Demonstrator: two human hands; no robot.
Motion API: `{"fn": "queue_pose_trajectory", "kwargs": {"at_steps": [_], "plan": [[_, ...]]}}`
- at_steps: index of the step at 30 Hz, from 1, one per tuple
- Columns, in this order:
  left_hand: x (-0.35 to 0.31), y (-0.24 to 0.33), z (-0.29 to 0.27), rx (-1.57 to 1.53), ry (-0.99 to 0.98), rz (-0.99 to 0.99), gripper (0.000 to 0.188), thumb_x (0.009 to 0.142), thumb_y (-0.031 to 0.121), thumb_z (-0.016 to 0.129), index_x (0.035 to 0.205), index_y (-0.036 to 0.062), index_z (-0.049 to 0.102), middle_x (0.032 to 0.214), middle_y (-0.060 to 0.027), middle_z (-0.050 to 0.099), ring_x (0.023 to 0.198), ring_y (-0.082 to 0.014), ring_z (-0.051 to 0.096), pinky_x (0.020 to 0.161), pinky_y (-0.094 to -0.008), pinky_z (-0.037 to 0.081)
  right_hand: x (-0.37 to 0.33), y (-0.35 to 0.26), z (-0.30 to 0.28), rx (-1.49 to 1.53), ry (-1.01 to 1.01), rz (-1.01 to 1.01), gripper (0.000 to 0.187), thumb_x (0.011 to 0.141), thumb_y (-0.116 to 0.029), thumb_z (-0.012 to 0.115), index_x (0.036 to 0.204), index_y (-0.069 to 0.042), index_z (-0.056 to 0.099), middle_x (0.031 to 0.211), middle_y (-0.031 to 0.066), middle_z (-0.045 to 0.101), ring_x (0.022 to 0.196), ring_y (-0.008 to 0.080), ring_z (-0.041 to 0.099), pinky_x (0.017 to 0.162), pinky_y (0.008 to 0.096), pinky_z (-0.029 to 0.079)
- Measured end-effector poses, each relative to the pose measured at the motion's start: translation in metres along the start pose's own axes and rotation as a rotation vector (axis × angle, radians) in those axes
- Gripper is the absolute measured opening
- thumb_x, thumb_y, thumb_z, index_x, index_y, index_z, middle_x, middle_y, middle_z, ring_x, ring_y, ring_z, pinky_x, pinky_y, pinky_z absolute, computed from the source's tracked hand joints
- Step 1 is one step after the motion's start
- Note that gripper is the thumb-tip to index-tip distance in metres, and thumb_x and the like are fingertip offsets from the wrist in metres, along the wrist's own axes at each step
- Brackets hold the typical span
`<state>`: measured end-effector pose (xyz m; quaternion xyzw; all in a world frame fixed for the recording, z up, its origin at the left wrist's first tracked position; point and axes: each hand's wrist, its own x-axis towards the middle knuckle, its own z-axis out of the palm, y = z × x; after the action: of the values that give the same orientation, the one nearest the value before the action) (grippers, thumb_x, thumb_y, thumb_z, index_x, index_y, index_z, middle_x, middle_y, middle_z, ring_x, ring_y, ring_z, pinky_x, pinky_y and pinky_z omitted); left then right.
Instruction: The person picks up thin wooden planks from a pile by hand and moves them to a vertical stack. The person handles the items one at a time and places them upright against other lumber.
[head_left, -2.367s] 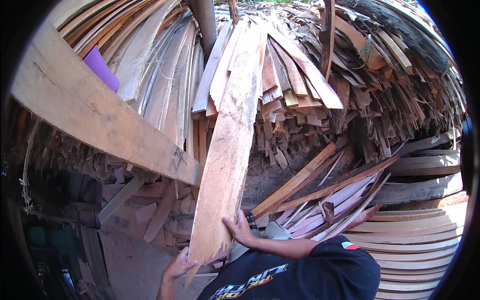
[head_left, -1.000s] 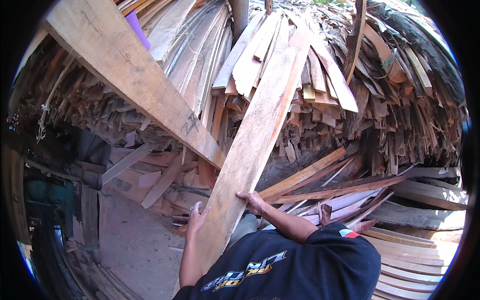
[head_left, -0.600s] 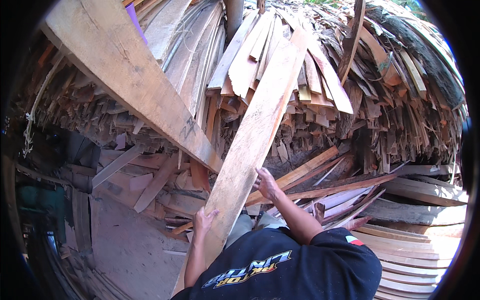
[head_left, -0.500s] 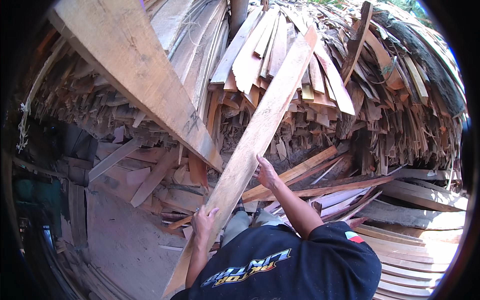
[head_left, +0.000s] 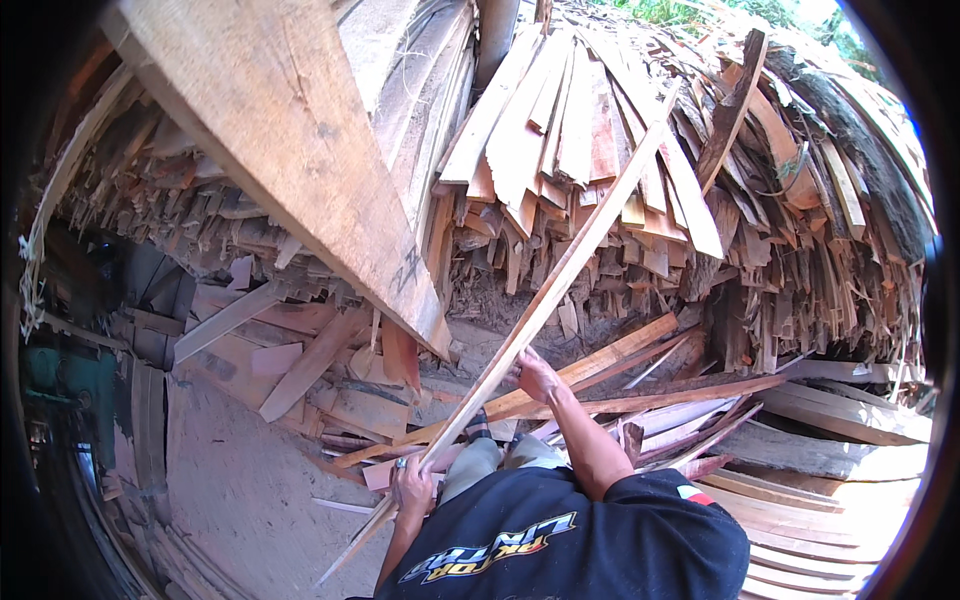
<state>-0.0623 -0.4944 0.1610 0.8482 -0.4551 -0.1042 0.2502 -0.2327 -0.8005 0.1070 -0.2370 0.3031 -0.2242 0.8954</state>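
Head view shows a long pale wooden plank (head_left: 560,275) slanting from seven o'clock to one o'clock, left hand (head_left: 412,488) gripping low, right hand (head_left: 537,377) clasping higher, its tip resting on the stacked offcut pile (head_left: 600,150).

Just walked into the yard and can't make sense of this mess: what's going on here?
A person in a black shirt is handling one long wooden plank with both bare hands. The left hand grips it near its lower end and the right hand holds it higher up. The plank slants up, edge-on, toward a big heap of stacked offcut boards. More boards lie on the ground around them.
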Motion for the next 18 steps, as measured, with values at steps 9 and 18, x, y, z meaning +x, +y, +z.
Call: {"fn": "queue_pose_trajectory", "kwargs": {"at_steps": [9,18], "plan": [[-0.032,-0.054,-0.004,-0.100,-0.137,-0.099,0.019,0.074,0.014,0.071,0.083,0.0018,0.060,0.083,-0.0195,0.062,0.081,-0.0412,0.058,0.069,-0.0470,0.045,-0.011,0.044,-0.023,0.140,-0.002,0.045,0.063,0.075,-0.045,0.073,0.123,-0.014,0.047,0.121,0.0025,0.052,0.114,0.0225,0.049,0.100,0.0436,0.036],[-0.027,-0.039,-0.004,0.000,0.002,-0.040,0.027,0.073,0.018,0.073,0.088,0.0002,0.059,0.082,-0.0200,0.059,0.079,-0.0413,0.056,0.069,-0.0478,0.044,-0.007,0.032,-0.015,0.220,0.111,-0.086,0.063,0.076,-0.039,0.073,0.128,-0.016,0.044,0.123,-0.0009,0.052,0.119,0.0199,0.045,0.102,0.0420,0.032]]}}
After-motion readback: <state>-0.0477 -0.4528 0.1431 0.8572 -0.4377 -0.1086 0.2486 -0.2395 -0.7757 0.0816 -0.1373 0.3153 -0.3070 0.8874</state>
